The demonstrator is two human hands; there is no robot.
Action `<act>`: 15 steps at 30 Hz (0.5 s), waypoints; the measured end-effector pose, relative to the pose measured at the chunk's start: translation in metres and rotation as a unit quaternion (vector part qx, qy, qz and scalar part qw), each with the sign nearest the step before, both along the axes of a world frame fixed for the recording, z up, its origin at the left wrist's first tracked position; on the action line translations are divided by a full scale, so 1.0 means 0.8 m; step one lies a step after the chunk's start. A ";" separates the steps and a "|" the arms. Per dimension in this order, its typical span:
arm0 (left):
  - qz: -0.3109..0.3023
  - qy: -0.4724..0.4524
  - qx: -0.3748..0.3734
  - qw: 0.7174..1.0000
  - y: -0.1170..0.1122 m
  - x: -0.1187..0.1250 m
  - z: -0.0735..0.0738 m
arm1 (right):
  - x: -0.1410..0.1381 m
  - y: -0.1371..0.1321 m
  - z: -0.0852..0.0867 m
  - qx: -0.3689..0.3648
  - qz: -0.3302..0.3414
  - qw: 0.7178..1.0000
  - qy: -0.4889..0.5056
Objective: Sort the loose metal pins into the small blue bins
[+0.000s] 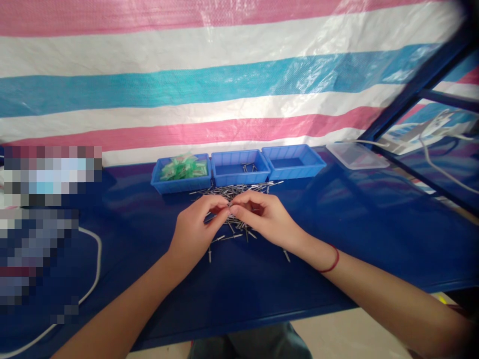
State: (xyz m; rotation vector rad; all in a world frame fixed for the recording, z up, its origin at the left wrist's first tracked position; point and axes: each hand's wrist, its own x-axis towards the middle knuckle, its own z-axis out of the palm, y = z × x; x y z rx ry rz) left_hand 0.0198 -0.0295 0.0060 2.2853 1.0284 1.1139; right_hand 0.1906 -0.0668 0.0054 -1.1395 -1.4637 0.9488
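Observation:
My left hand (198,219) and my right hand (264,214) meet fingertip to fingertip above a loose pile of blind rivets (234,227). Thumb and fingers are pinched together on both hands. What lies between the fingertips is too small and covered to make out. The rivets are thin silvery pins with thicker pale ends. A few stray ones lie nearer the front, such as a single rivet (210,255) below my left hand and another rivet (286,255) under my right wrist.
Behind the pile, three blue bins stand in a row: the left bin (179,186) holds green plastic packets (183,168), the middle bin (239,175) several rivets, the right bin (295,172) shows its bare floor. A clear plastic lid (357,155) lies right. A white cable (99,254) curves left.

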 end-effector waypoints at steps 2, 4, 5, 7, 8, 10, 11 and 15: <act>0.005 0.031 0.059 0.998 -0.002 -0.001 0.003 | -0.002 -0.001 0.001 -0.009 0.009 1.000 0.021; 0.000 0.048 0.108 0.993 -0.002 -0.002 0.004 | -0.002 -0.002 0.002 -0.008 0.009 1.000 0.028; -0.005 0.052 0.130 0.990 -0.001 -0.003 0.004 | -0.003 -0.003 0.003 -0.005 0.005 1.000 0.029; -0.018 0.054 0.168 0.984 0.000 -0.005 0.002 | -0.004 -0.005 0.004 0.003 -0.005 0.999 0.032; -0.026 0.054 0.183 0.981 0.001 -0.005 0.002 | -0.004 -0.006 0.004 0.007 -0.007 0.999 0.036; -0.037 0.051 0.204 0.977 0.002 -0.005 0.001 | -0.005 -0.009 0.004 0.017 -0.006 0.999 0.044; -0.040 0.050 0.207 0.976 0.003 -0.005 0.002 | -0.005 -0.010 0.004 0.026 -0.006 0.999 0.043; -0.059 0.036 0.172 0.983 0.003 -0.001 0.007 | -0.004 -0.014 0.005 0.086 -0.028 0.996 -0.012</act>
